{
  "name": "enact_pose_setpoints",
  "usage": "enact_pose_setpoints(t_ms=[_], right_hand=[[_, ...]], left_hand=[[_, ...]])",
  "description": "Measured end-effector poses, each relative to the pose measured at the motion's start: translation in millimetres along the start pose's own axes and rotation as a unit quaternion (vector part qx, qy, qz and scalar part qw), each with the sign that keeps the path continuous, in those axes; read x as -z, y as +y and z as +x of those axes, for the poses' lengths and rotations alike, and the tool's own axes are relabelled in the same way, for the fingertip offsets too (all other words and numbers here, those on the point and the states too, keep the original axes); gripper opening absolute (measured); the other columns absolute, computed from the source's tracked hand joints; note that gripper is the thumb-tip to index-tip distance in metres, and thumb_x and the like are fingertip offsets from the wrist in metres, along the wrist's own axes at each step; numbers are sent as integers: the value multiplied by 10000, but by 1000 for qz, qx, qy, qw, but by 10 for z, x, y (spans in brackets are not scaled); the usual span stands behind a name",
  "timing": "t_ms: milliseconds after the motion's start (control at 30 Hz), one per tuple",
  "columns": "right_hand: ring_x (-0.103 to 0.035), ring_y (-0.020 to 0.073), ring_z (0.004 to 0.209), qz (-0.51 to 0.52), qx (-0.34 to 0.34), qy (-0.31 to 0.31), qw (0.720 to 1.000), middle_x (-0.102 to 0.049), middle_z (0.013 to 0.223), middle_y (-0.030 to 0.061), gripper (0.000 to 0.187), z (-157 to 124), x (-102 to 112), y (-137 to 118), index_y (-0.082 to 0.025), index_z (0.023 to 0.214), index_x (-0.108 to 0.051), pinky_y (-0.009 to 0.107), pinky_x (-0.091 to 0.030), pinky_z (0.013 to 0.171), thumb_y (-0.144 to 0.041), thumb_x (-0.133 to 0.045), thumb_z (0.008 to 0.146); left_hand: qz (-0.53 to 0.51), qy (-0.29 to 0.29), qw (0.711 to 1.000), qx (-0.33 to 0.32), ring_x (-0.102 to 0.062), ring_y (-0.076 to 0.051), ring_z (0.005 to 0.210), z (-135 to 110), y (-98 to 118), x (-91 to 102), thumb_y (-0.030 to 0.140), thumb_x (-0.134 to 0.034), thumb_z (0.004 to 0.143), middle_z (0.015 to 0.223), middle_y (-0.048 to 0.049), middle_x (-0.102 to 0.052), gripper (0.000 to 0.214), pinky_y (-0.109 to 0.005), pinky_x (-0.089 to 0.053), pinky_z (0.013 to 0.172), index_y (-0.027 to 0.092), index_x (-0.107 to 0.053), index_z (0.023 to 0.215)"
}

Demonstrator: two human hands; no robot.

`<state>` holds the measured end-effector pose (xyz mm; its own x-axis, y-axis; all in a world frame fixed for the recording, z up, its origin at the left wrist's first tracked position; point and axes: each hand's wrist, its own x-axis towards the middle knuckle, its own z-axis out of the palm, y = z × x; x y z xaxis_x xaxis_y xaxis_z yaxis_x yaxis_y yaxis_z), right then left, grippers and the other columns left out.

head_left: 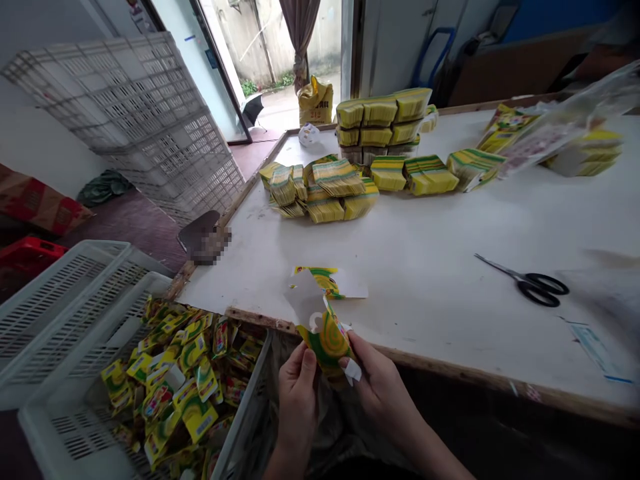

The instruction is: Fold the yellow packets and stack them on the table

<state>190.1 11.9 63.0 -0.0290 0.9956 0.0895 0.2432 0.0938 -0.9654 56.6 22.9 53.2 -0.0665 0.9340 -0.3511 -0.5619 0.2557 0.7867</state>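
Between my two hands, over the near table edge, is a yellow and green printed carton with its white inner flap standing up. My left hand pinches its lower left side, thumb on top. My right hand grips the right side, with a small white flap showing by the fingers. Just beyond, another flat carton lies on the white table, partly covered by the held one. Below and to the left, a pale plastic crate holds many yellow cartons, heaped loosely.
Bundles of flat cartons line the table's far side, with a taller stack behind. Black-handled scissors lie at the right on the table. White crates tower at the left. A clear plastic bag is at the far right.
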Motion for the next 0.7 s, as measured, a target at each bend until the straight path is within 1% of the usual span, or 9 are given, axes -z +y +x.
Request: enact_pose_setpoints(t_ms=[100, 167, 267, 333, 433, 500, 567, 633, 700], right_hand=[[-654, 263, 949, -35, 9, -13, 999, -684, 1033, 147, 316, 2, -18, -32, -129, 1142, -601, 325, -520, 817, -287, -416, 940], [-658, 238, 859, -27, 8, -30, 999, -694, 934, 112, 304, 0, -45, -59, -148, 1053, -632, 298, -519, 764, -299, -387, 957], [-601, 180, 644, 6, -5, -47, 999, -654, 724, 49, 369, -19, -96, -82, -158, 837, -651, 240, -483, 605, -347, -365, 973], [-560, 163, 593, 23, -22, -50, 998, -610, 647, 25, 418, -32, -117, -75, -156, 732, -629, 224, -452, 556, -376, -368, 974], [-552, 166, 611, 36, -38, -68, 996, -585, 636, 13, 424, -38, -106, -45, -155, 701, -616, 228, -446, 578, -390, -386, 969], [-544, 169, 612, 32, -38, -91, 995, -580, 644, 12, 410, -35, -78, -28, -158, 701, -613, 234, -433, 580, -379, -392, 967], [-564, 184, 663, 31, -30, -108, 993, -601, 696, 20, 369, -30, -41, -22, -166, 729, -615, 244, -436, 612, -352, -402, 965], [-586, 197, 735, 37, -22, -102, 994, -625, 767, 29, 316, -17, -4, -26, -175, 771, -614, 253, -445, 658, -328, -414, 963], [-574, 188, 717, 23, -18, -78, 997, -619, 761, 27, 309, 7, 29, -30, -178, 765, -598, 247, -431, 641, -325, -413, 963]], left_hand=[[10, 46, 999, -24, -705, -200, 814, 45, -34, 30, 393, -838, 638, 863, -55, -766, 343, -290, -551, 773, 182, -759, 895], [17, 71, 996, -41, -695, -171, 767, 68, -44, 55, 382, -852, 615, 832, -35, -761, 330, -259, -547, 738, 182, -749, 857], [17, 82, 995, -47, -665, -132, 658, 87, -37, 87, 393, -849, 614, 725, 12, -733, 285, -234, -540, 677, 185, -714, 755], [21, 77, 996, -41, -659, -132, 627, 88, -18, 104, 396, -845, 619, 677, 19, -715, 285, -241, -541, 669, 174, -689, 705], [42, 69, 996, -33, -685, -164, 710, 79, 23, 129, 362, -825, 662, 748, -9, -730, 268, -265, -545, 716, 162, -701, 791], [66, 68, 994, -46, -689, -173, 772, 69, 55, 144, 360, -804, 694, 825, -20, -740, 284, -270, -543, 742, 169, -703, 879], [85, 65, 993, -59, -691, -183, 778, 57, 89, 155, 379, -796, 698, 842, -23, -742, 308, -280, -547, 737, 171, -698, 904], [115, 40, 991, -49, -696, -208, 768, 37, 123, 162, 393, -789, 700, 827, -37, -745, 321, -301, -555, 722, 159, -699, 901], [179, 4, 983, -33, -700, -237, 818, 6, 146, 167, 404, -756, 735, 880, -67, -752, 341, -321, -557, 747, 147, -703, 953]])
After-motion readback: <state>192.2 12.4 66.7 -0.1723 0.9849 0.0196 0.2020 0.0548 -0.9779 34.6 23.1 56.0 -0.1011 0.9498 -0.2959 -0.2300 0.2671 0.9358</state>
